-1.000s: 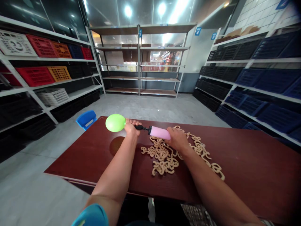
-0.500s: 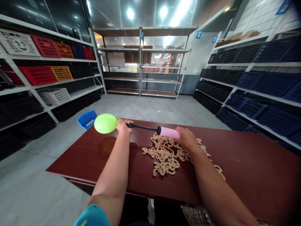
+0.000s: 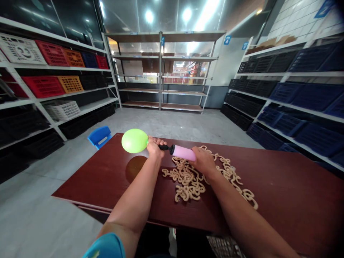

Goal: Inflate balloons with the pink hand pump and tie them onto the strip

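Note:
Between my hands, above the table, is a balloon pump (image 3: 184, 153) with a pink barrel and a black handle end. My left hand (image 3: 156, 146) is closed around the pump's black left end, right by the neck of a light green, partly inflated balloon (image 3: 134, 141). Around the right end of the pink barrel my right hand (image 3: 202, 159) is wrapped. The pump is pushed together, its rod hidden. Below it, curly beige ring-shaped pieces (image 3: 185, 177) lie in a loose heap, partly covered by my right forearm.
The dark red table (image 3: 99, 182) spans the foreground. A blue chair (image 3: 99, 137) stands at its far left corner. Shelves with red, orange and white crates (image 3: 41, 87) are on the left, dark blue crates (image 3: 309, 93) on the right. A metal rack (image 3: 160, 71) stands behind.
The pump's rod was in, then drawn out as my hands moved apart, and is now pushed in again. The balloon went left and came back right, looking slightly larger.

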`<state>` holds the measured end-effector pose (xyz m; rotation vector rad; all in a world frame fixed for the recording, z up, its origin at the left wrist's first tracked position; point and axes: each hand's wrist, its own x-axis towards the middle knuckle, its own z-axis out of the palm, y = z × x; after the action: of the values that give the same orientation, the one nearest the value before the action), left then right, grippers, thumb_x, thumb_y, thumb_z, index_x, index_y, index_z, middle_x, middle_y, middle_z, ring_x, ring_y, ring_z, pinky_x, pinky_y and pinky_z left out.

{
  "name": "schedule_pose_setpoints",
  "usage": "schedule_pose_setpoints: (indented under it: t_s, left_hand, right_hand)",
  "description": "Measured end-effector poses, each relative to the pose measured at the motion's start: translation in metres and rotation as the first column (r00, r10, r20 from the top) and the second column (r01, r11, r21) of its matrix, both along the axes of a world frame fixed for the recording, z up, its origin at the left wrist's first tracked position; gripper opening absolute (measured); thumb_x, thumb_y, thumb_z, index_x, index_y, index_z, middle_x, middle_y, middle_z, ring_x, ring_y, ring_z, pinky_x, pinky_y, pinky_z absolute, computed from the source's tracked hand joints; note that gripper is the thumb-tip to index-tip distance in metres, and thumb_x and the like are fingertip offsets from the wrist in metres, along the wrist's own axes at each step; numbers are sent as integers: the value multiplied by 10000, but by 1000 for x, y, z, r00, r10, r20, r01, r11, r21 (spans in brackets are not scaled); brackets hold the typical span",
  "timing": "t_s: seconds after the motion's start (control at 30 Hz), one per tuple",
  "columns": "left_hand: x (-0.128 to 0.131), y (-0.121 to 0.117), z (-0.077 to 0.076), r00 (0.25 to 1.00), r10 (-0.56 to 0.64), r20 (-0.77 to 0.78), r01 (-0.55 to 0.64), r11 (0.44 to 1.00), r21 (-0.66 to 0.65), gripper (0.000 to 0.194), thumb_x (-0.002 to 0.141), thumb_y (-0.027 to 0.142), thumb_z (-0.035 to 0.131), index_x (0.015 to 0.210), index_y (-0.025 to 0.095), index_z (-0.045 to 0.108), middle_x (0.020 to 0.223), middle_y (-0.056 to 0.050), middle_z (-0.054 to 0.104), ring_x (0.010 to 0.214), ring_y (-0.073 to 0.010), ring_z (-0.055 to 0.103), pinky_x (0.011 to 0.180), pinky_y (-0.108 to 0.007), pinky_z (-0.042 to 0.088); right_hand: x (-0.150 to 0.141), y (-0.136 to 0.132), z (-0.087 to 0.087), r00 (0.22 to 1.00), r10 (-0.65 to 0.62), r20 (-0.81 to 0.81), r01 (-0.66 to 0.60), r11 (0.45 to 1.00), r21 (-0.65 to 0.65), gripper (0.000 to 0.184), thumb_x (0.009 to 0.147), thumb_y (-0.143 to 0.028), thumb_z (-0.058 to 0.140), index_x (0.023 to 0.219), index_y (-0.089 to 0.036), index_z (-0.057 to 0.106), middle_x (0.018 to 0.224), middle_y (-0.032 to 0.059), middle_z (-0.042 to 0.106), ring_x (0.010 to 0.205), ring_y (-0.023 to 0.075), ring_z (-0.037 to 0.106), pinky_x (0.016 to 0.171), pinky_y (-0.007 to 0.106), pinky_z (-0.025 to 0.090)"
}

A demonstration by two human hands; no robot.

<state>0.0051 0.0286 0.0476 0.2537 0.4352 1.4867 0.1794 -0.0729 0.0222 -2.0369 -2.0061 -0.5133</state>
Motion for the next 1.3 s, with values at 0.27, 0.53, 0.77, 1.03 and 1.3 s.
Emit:
schedule_pose_setpoints:
  t_s: [0.27,0.53,0.77,1.03,1.3]
  left_hand:
    - [-35,23,2,995,101,-13,-101,994,-41,322,843,309,354,581,203,197,445,70,209,340,-79,278,430,-257,338]
    - [-43,28,-1,991,137,4,-136,990,-47,320,839,327,372,592,203,210,449,76,213,344,-73,277,430,-243,325]
    - [-14,8,1,999,40,28,-40,999,-2,363,844,347,394,577,200,196,449,72,180,347,-72,256,427,-247,317]
    - [-12,9,1,999,42,-2,-42,999,4,370,839,385,390,576,203,207,438,72,204,345,-80,275,427,-260,332]
    - [-46,31,-1,988,153,23,-152,987,-42,292,818,292,383,586,204,229,444,76,224,337,-77,279,422,-258,330]
  right_hand:
    - [23,1,4,996,-88,-26,87,995,-40,270,730,-330,569,971,-223,510,963,54,591,903,212,481,719,299,300]
    - [35,-2,1,980,-198,-2,198,979,-39,315,697,-264,588,991,-201,496,983,76,582,892,215,470,696,299,294]
    - [4,-1,2,994,-101,49,99,994,36,247,743,-333,555,932,-186,495,930,86,589,907,234,476,706,317,284]
    - [1,5,-1,1000,-19,14,18,999,39,265,732,-358,570,934,-198,506,904,56,604,860,216,492,710,310,274]
    - [43,1,-2,984,-179,-1,179,983,40,302,693,-275,594,977,-220,507,979,61,600,900,221,469,710,315,256]
